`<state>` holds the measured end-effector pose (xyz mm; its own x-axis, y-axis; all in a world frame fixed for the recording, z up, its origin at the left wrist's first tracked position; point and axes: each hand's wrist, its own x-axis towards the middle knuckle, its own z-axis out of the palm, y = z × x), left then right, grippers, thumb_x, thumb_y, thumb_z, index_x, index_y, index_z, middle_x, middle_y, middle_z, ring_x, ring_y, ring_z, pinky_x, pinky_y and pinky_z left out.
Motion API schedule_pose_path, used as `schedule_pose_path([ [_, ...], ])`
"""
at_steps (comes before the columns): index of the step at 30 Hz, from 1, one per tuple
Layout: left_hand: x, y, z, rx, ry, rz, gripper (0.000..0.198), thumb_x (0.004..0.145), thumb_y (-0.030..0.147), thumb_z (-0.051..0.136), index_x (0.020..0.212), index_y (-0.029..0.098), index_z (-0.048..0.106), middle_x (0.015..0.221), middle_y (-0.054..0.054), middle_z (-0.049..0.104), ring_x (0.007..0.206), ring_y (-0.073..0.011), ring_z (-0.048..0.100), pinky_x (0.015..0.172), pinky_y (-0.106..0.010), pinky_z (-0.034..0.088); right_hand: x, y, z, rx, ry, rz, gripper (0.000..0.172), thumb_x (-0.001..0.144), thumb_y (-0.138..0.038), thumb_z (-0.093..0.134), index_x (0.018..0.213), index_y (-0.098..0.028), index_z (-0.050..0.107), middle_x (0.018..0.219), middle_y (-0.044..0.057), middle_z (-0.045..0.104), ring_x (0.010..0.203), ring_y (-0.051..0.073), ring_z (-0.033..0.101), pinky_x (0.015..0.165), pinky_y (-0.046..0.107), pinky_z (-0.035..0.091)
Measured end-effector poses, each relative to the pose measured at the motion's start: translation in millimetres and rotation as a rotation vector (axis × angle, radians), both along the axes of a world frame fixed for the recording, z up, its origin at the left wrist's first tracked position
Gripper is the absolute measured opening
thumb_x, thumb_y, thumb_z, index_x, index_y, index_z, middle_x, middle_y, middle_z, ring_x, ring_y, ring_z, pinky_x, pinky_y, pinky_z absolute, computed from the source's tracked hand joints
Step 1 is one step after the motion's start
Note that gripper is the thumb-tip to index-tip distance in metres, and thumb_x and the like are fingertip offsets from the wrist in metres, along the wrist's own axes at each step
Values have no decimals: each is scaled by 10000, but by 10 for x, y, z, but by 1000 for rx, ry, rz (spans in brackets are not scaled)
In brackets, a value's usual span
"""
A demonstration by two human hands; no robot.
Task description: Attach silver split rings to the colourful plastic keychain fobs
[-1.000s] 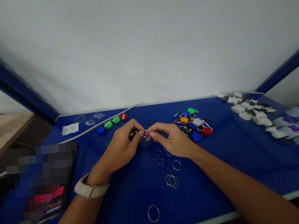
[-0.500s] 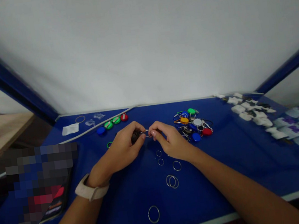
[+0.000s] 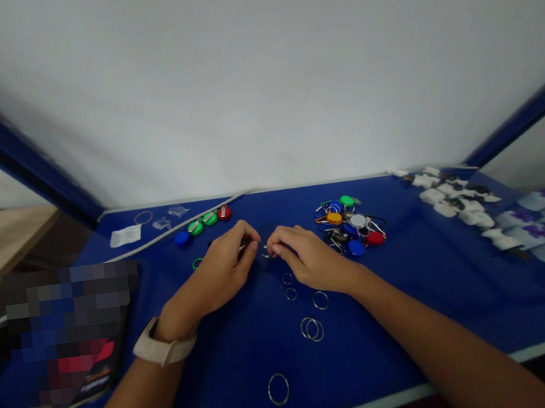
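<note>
Ring [image 3: 264,252] in the right hand [image 3: 307,256] looks thin, silvery, shiny.

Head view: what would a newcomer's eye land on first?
Likely the middle of the blue table, where the right hand has its grip on a shiny metal ring and the left hand holds a mostly hidden dark item. Next, the colourful heap of discs and clips just right of the right hand. The white pieces toward the table's right side also stand out.
</note>
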<state>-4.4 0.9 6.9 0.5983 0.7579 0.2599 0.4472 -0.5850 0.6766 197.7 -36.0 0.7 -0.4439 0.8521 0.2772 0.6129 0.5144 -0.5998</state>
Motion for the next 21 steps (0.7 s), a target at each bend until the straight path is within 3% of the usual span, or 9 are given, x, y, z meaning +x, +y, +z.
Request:
schedule_pose_path([
  [10,-2,9,2,59,13,-78,145,972,144,439,888,187,550,856,-22,619,792,-156,577,736,-286,437,7,1,-11,52,-68,-44,185,1008,-192,356,919,-197,519,907,39,618,837,175,551,812,334,333],
  [21,8,7,3,82,1,-79,156,964,126,448,863,189,549,852,-14,620,808,-153,590,750,-278,436,-10,6,-31,52,-102,-92,175,994,-155,377,902,-193,521,885,33,631,783,168,540,779,324,330],
])
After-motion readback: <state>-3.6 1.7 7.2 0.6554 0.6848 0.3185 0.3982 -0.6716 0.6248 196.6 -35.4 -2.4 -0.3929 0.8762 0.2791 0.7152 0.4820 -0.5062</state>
